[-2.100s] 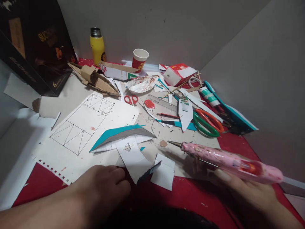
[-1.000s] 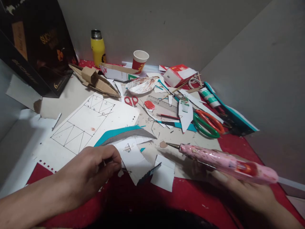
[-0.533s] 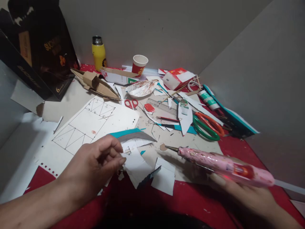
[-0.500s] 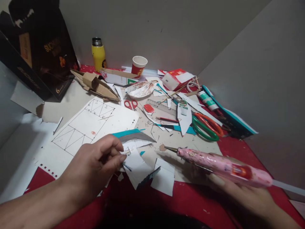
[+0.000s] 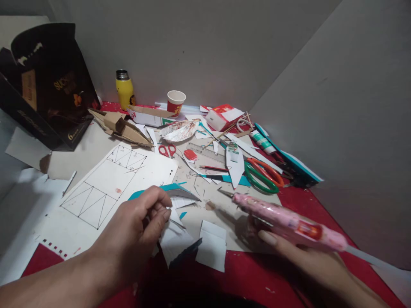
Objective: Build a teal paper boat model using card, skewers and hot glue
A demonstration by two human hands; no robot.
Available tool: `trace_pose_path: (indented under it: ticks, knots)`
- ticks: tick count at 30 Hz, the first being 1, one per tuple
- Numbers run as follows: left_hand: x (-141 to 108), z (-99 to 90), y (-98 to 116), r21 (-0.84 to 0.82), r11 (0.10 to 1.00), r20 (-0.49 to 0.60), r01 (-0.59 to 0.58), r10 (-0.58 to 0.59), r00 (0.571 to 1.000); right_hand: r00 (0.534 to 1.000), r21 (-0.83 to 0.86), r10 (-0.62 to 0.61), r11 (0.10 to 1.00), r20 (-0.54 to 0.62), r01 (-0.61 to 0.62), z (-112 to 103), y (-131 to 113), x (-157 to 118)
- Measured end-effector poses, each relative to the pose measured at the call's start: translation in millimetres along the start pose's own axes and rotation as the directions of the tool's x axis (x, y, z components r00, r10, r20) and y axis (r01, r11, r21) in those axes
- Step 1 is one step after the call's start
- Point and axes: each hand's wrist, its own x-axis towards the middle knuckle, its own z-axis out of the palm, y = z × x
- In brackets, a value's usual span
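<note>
My right hand point(image 5: 289, 252) is wrapped round a pink hot glue gun point(image 5: 282, 220). Its metal nozzle points left over the board, and a pale glue stick point(image 5: 369, 256) juts from its rear. Thumb and fingertips of my left hand point(image 5: 138, 222) are pinched together; what lies between them is too small to make out. Just beyond those fingers is a curved teal and grey cardboard strip point(image 5: 173, 191). White paper pieces point(image 5: 175, 239) and a dark teal strip point(image 5: 186, 253) lie below and right of them. A white card piece point(image 5: 212, 246) sits between the two hands.
A sheet with drawn triangles point(image 5: 96, 179) lies left. Behind are a boat-shaped cardboard piece point(image 5: 120, 128), yellow bottle point(image 5: 124, 90), paper cup point(image 5: 176, 102) and black bag point(image 5: 54, 90). Red scissors point(image 5: 167, 150), a ruler point(image 5: 205, 155) and green-orange handled scissors point(image 5: 263, 175) lie amid scraps.
The view has tilted up and shifted right, so the table items appear lower and further left. The glue gun's nozzle sits slightly higher relative to the board. Both hands keep their grips.
</note>
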Motion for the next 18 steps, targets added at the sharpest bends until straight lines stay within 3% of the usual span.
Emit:
trace_pose_path:
  ticks: [3, 5, 9, 13, 16, 18]
  knots:
    - [4, 3.1, 11, -0.188, 0.982, -0.057, -0.032, 0.022, 0.998, 0.988, 0.266, 0.138, 0.957, -0.075, -0.113, -1, -12, 1]
    - [8, 6.1, 22, -0.230, 0.969, -0.068, -0.095, 0.081, 0.994, 0.982, 0.370, 0.181, 0.917, -0.049, -0.150, 1, -23, 3]
    - [16, 16.0, 41, -0.264, 0.950, -0.064, -0.164, 0.152, 0.986, 0.988, 0.408, 0.129, 0.900, 0.084, -0.152, 15, -46, 13]
    - [21, 25.1, 46, -0.277, 0.937, -0.100, -0.215, 0.195, 0.976, 0.971, 0.445, 0.049, 0.883, 0.232, -0.151, 36, -61, 23]
    - [21, 22.6, 45, -0.285, 0.932, -0.057, -0.223, 0.216, 0.975, 0.971, 0.412, 0.054, 0.899, 0.234, -0.149, 41, -63, 25]
    - [19, 13.1, 44, -0.250, 0.938, -0.101, -0.240, 0.221, 0.970, 0.982, 0.367, 0.087, 0.919, 0.166, -0.144, 36, -56, 23]
